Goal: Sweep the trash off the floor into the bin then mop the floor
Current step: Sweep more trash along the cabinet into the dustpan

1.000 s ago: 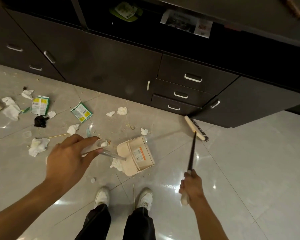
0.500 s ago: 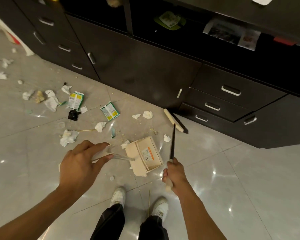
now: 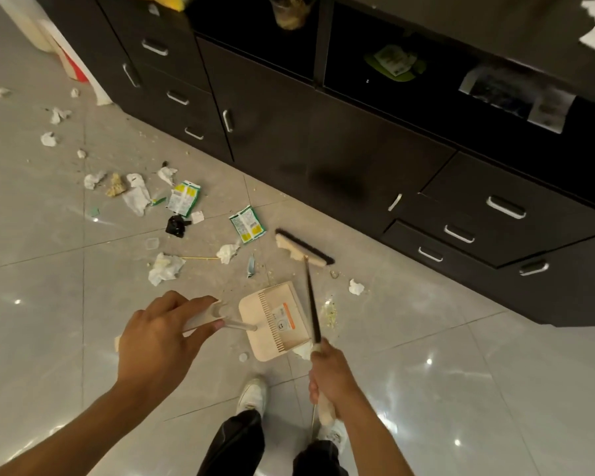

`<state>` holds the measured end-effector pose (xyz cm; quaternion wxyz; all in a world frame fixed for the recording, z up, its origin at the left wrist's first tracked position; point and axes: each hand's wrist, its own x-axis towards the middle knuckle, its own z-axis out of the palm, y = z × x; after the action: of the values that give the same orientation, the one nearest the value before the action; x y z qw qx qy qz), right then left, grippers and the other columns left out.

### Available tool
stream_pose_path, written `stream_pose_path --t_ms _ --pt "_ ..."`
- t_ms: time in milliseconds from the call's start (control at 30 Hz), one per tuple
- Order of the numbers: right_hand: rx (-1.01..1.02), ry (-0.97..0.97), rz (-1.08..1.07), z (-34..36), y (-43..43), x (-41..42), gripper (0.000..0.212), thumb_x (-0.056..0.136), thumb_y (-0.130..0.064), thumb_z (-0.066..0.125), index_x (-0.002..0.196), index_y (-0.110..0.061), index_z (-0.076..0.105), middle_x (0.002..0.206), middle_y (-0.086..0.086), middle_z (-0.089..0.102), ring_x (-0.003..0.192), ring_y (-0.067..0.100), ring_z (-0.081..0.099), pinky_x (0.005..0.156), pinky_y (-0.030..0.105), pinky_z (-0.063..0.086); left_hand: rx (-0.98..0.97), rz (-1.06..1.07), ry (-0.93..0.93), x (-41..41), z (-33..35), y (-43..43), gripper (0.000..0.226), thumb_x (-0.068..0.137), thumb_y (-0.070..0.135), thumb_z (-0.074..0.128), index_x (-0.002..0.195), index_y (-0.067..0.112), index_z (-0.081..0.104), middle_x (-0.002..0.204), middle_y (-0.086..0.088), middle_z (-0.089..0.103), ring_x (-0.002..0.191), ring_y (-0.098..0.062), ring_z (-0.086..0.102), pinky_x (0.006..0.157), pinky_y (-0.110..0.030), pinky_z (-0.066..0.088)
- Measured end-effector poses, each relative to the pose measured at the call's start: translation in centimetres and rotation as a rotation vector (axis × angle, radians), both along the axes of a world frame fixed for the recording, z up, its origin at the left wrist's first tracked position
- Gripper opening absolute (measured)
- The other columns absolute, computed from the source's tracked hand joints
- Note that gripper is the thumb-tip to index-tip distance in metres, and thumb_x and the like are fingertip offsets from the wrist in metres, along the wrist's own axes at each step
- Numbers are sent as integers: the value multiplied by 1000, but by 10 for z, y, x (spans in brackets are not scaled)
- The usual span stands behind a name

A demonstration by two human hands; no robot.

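My left hand (image 3: 158, 334) grips the long handle of a cream dustpan (image 3: 273, 321), whose pan sits low over the tiles just ahead of my feet. My right hand (image 3: 330, 379) holds the dark stick of a broom; the broom head (image 3: 303, 249) with black bristles rests on the floor beyond the pan, touching a crumpled tissue. Trash lies scattered to the left: two green snack wrappers (image 3: 247, 224), several white tissues (image 3: 164, 267), a black scrap (image 3: 176, 226), a thin stick and crumbs (image 3: 329, 312).
Dark cabinets with drawers (image 3: 358, 159) run along the far side from upper left to right. A white and red object (image 3: 66, 53) leans at the cabinet's left end. More tissue bits (image 3: 49, 139) lie far left. My white shoes (image 3: 253, 395) stand on the glossy tiles.
The broom head has swung left, from the cabinet corner to just beyond the dustpan, among the trash. My view has shifted left, showing more litter. Both hands keep their holds.
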<state>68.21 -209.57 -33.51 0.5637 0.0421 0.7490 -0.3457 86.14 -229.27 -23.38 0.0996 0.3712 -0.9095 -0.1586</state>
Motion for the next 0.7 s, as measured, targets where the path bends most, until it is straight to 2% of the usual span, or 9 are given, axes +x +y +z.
stream_pose_path --t_ms 133,333,500,600,700 --pt "39 26 -117 12 27 29 40 107 -19 43 146 -29 48 60 7 49 39 12 45 41 26 43 5 0 13 11 -1 -11 30 86 46 76 107 25 80 80 5 60 62 -19 55 57 -32 42" --pt "59 91 -231 12 22 13 49 108 -16 44 154 -29 38 58 5 45 43 13 42 39 25 39 26 -7 36 26 -4 -28 33 76 38 77 105 25 80 79 4 61 62 -15 49 58 -31 39" --pt "107 103 -142 -3 -8 -11 49 104 -12 41 151 -24 42 64 8 50 48 17 46 44 26 43 64 -15 53 42 -9 -38 26 85 43 78 106 27 79 80 6 60 63 -11 44 58 -30 40" --pt "118 90 -50 -4 -21 4 40 103 -11 38 141 -17 49 62 8 51 43 15 48 43 26 42 68 -17 59 48 -8 -46 29 82 42 78 106 27 79 79 7 59 62 -11 42 57 -28 39" --pt "99 67 -50 5 -20 33 35 106 -18 44 141 -19 48 61 7 48 39 13 45 41 26 41 63 -11 66 49 -8 -57 28 88 50 73 107 30 78 80 9 57 61 -12 43 56 -30 41"
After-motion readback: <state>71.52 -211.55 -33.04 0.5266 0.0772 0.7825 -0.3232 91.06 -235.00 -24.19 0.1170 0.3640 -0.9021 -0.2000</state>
